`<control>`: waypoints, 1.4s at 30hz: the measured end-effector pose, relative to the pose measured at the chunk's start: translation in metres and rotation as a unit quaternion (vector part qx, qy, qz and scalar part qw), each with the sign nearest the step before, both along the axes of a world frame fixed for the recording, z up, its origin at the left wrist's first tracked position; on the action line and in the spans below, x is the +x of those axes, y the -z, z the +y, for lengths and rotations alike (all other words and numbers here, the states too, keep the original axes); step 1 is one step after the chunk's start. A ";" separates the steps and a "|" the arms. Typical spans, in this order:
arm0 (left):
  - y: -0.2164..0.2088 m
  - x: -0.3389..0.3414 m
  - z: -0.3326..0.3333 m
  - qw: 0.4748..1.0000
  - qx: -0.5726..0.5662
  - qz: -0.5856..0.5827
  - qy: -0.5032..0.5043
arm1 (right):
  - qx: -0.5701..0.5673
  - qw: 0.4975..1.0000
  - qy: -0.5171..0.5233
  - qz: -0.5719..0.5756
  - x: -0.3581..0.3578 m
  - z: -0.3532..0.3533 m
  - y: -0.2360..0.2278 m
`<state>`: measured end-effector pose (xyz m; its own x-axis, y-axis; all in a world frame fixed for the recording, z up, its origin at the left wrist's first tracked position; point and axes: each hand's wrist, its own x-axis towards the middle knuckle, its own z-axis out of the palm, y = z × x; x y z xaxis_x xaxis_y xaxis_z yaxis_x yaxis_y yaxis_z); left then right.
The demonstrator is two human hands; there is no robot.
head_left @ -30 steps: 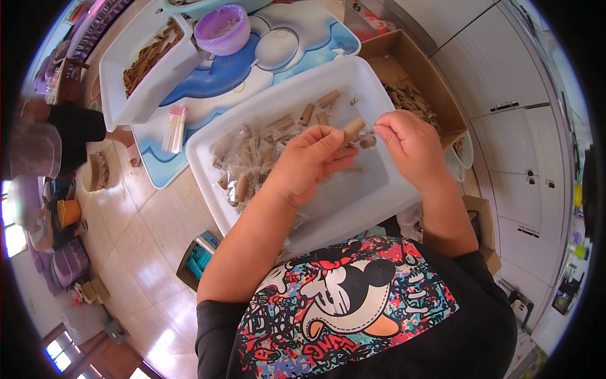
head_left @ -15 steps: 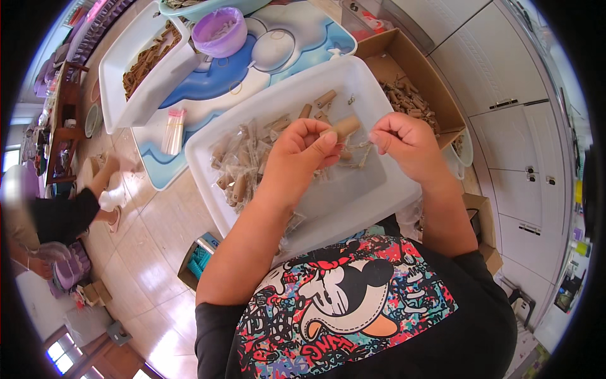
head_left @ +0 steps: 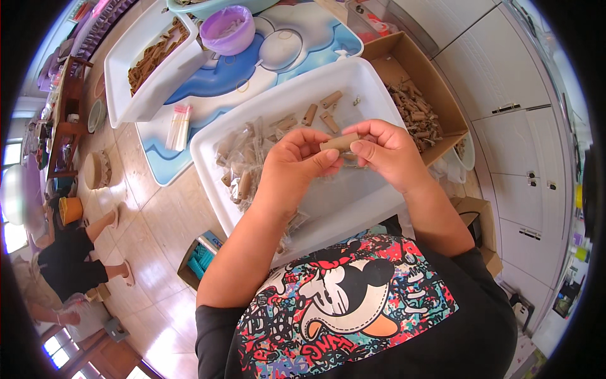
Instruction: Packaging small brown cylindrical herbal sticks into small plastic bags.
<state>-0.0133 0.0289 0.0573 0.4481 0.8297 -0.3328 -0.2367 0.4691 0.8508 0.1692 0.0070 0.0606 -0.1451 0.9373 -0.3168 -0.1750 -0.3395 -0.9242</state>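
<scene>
Over a white plastic tub (head_left: pixel 372 82), a tan cardboard-like tube (head_left: pixel 339 143) lies sideways between my two hands. My left hand (head_left: pixel 297 158) pinches its left end between thumb and fingers. At the other end, my right hand (head_left: pixel 388 155) has its thumb and fingertips closed on the tube. Below the tube, a bit of thin cord shows, partly hidden by my fingers. Several similar tan tubes (head_left: pixel 309 115) lie loose in the tub, beyond my hands. Many more, some in clear plastic bags (head_left: pixel 243 167), are heaped at its left side.
A cardboard box (head_left: pixel 451 126) of small tan pieces stands right of the tub. Beyond lie a blue-and-white table (head_left: pixel 278 50), a purple bowl (head_left: pixel 228 41), a white bin (head_left: pixel 148 104) of brown strips and a packet of sticks (head_left: pixel 179 129). Another person (head_left: pixel 69 259) is at the left.
My right hand has moved left and closed on the tube's right end; before, it was apart, pinching near a thin cord. The other person has shifted at the left.
</scene>
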 end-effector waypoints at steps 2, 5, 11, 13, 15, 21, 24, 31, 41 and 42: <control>-0.010 -0.002 0.005 0.999 -0.016 0.026 0.022 | 0.030 0.999 -0.016 -0.033 0.001 0.000 0.003; -0.012 -0.008 0.019 0.997 -0.044 0.048 0.042 | 0.056 0.997 0.021 -0.048 0.002 0.004 0.002; 0.018 -0.008 0.045 0.925 0.185 0.327 0.050 | 0.045 0.991 0.127 -0.006 0.009 0.018 0.007; 0.029 -0.005 0.044 0.845 0.270 0.448 0.109 | 0.034 0.986 0.152 0.056 0.015 0.019 0.015; 0.042 0.003 0.032 0.746 0.421 0.494 0.146 | 0.034 0.985 0.156 0.062 0.017 0.019 0.018; 0.054 0.001 0.021 0.526 0.499 0.648 0.232 | 0.020 0.984 0.154 0.085 0.015 0.019 0.023; 0.049 -0.007 0.023 0.530 0.532 0.616 0.239 | 0.017 0.985 0.141 0.096 0.012 0.018 0.020; 0.013 -0.020 0.023 0.954 0.078 0.290 -0.005 | 0.004 0.985 0.117 0.127 0.009 0.015 0.021; -0.007 -0.030 0.008 0.969 0.045 0.239 -0.033 | 0.020 0.996 0.044 0.076 -0.009 0.008 0.005; -0.007 -0.030 0.007 0.974 0.044 0.217 -0.036 | 0.011 0.993 0.038 0.111 -0.010 0.006 0.001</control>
